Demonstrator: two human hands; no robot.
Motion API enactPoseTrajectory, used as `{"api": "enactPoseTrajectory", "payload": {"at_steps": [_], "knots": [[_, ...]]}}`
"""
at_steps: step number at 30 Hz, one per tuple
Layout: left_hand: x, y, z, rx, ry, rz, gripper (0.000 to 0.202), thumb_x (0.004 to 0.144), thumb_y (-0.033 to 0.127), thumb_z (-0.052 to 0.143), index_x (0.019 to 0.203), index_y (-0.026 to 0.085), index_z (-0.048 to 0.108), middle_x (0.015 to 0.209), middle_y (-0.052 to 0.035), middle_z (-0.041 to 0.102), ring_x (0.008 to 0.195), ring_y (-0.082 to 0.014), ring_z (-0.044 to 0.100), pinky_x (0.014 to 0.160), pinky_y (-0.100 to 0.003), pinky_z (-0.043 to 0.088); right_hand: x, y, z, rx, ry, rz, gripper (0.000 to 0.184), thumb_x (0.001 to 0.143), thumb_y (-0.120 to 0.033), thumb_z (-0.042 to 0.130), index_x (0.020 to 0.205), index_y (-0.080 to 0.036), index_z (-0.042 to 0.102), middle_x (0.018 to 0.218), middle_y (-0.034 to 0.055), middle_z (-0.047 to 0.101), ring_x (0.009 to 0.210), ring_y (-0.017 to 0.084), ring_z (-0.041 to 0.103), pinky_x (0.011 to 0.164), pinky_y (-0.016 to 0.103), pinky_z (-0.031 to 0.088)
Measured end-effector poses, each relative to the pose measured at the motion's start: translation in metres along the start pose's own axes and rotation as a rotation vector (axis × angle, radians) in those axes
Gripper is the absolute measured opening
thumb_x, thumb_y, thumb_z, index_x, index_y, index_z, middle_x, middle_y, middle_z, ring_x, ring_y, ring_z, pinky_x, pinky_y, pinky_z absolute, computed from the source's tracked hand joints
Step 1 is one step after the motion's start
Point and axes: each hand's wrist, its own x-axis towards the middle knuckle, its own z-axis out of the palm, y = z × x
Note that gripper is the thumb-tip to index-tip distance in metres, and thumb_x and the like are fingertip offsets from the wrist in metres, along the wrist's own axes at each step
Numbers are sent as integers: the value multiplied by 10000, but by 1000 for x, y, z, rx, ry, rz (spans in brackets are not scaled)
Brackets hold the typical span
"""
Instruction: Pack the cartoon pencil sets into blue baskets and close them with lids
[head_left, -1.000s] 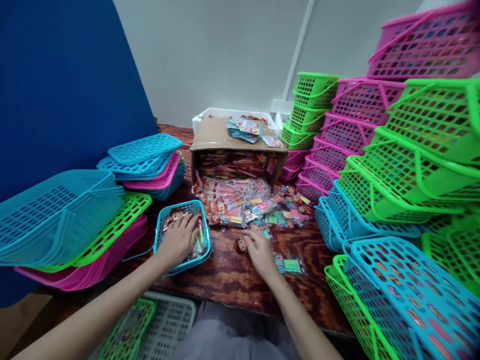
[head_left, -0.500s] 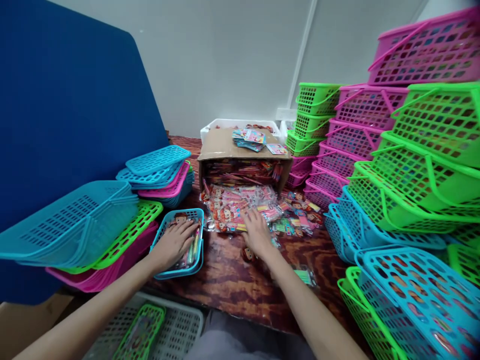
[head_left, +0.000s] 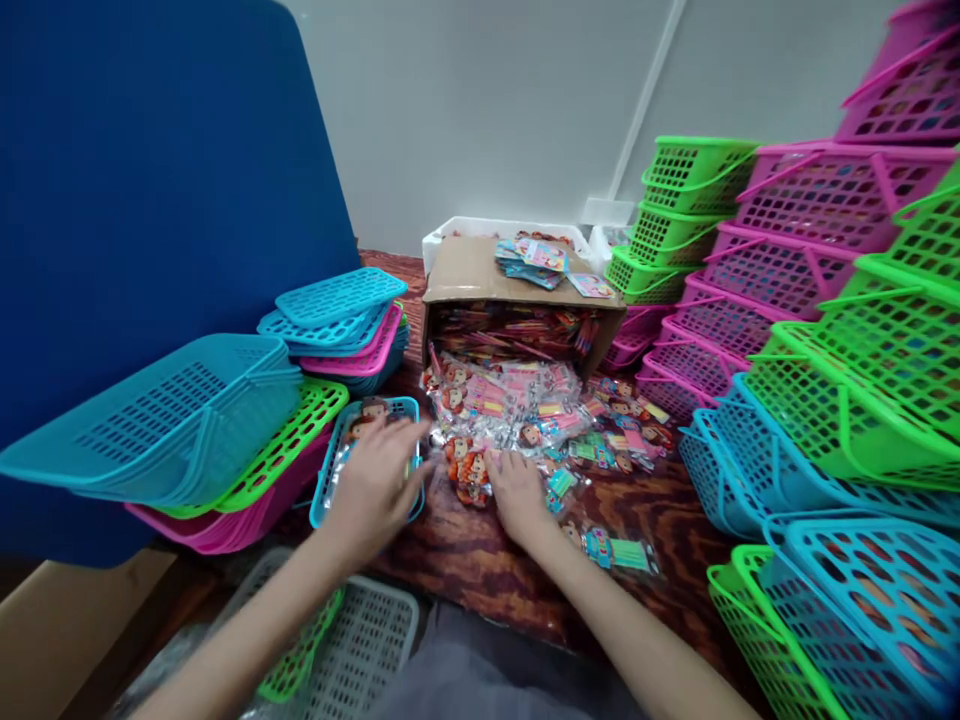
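My left hand (head_left: 379, 485) is over the blue basket (head_left: 322, 500), its fingers apart and blurred, with nothing visible in them. Inside that basket lie clear packets with a doll-head figure (head_left: 373, 408), partly covered by the hand. My right hand (head_left: 519, 492) is at the near edge of a heap of clear packets (head_left: 487, 385). Its fingers are curled down on a small bunch of red-haired doll packets (head_left: 471, 468), the fingertips partly hidden. Beside this hand lie packets with green sticks (head_left: 561, 482).
A cardboard box (head_left: 465, 270) on its side spills packets, with cards (head_left: 532, 258) on top. Nested baskets (head_left: 157, 420) and lids (head_left: 341, 295) stand left. Tall stacks of filled baskets (head_left: 795, 200) line the right. A grey crate (head_left: 375, 630) sits below the table edge.
My left hand has lifted from the basket's contents and moved right. My right hand has drawn back toward me, and a bunch of red-haired doll packets has come nearer with it. The view has shifted.
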Motion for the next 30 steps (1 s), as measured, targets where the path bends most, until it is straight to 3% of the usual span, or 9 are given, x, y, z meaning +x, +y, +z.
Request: {"api": "enactPoseTrajectory", "payload": {"at_steps": [3,5,8,11,13,16,19,25,30], "knots": [[-24,55,22,-192,-155,159,400,1004,252,384,1393,207,467,1346,-88,603,1278,-210,523,1160,-422,340,-39,-7,2,40,-83,47,635,873,-169,533,1492,-152,394,1338,221,559,1178,337,505,923,464,403],[-38,72,46,-239,-252,139,417,1002,240,392,1413,189,440,1367,-111,582,1283,-237,519,1115,-446,397,-58,2,-2,136,-145,43,722,826,-313,651,1491,-179,403,1457,192,480,1273,364,447,1008,486,363],[-44,69,78,-231,-308,33,346,1001,229,404,1318,149,518,1259,-143,632,1182,-252,579,1038,-453,460,-71,27,-13,320,-219,4,656,841,-495,632,1418,-209,510,1461,140,499,1297,338,450,1045,451,354],[-30,57,96,-172,-351,21,246,992,222,436,1173,165,593,1137,-122,666,1122,-243,596,1028,-443,453,-65,46,-20,388,-193,43,506,906,-399,567,1383,-230,542,1370,111,583,1269,283,489,1034,406,370],[-17,53,102,-143,-372,82,326,939,199,529,1263,172,543,1296,-133,592,1264,-271,505,1093,-480,380,-55,49,-20,376,-176,100,585,871,-314,614,1433,-223,476,1411,120,546,1323,287,441,1046,414,357],[-5,52,106,-91,-461,216,605,842,195,649,1401,175,420,1413,-143,494,1348,-315,413,1166,-580,204,-46,43,-16,399,-243,148,757,815,-295,678,1497,-211,363,1520,133,423,1396,298,350,1076,431,321],[-8,52,104,8,-508,244,629,813,269,701,1380,181,444,1224,-118,574,1214,-304,511,1173,-583,144,-50,34,-13,428,-287,157,832,804,-325,697,1523,-207,295,1527,129,408,1383,305,354,1080,434,304],[-34,53,82,-39,-521,142,726,795,598,693,1349,183,474,1248,-140,526,1166,-315,502,1065,-480,344,-71,15,-16,328,-214,135,667,779,-366,736,1373,-176,498,1285,152,567,1236,337,461,1005,425,353],[-38,50,76,16,-586,55,459,877,374,638,1256,146,515,1150,-123,585,1071,-288,547,946,-433,412,-68,12,-17,354,-269,114,407,722,-362,786,1054,-166,655,1109,121,616,1118,304,520,930,371,401]]}}
